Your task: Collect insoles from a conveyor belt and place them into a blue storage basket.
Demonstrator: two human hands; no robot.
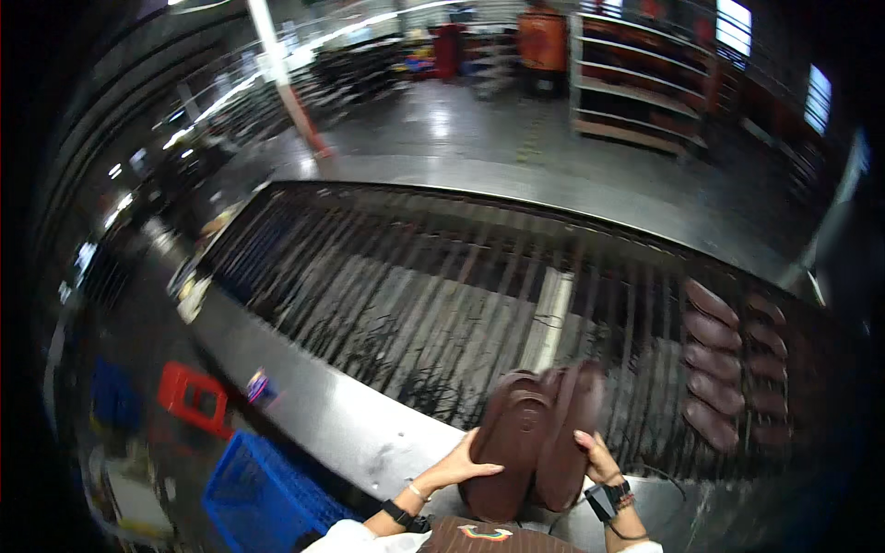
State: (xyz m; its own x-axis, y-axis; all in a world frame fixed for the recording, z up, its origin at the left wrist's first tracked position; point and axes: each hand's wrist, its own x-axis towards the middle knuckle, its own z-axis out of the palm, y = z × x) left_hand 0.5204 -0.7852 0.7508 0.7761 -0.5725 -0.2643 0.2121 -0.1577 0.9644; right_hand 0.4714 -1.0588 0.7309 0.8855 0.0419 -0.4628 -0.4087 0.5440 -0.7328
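Note:
In front of my body, over the metal edge of a slatted conveyor [369, 304], I hold dark brown shoe soles [502, 452] upright and side by side. My left hand [464, 464] grips the left side of them, thumb across the front face. Against the right side of the right-hand sole [570, 433] my right hand [599, 458] is closed, its fingers partly hidden behind. How many soles are stacked in the bundle I cannot tell. Further right, more brown soles [712, 367] lie on the conveyor slats in two rows.
A smooth metal ledge [336, 405] runs along the conveyor's near side. Left of it, a blue plastic crate [267, 493] and a red stool [194, 398] stand low down. Across the floor are a shelf rack [636, 115] and a pole [297, 111].

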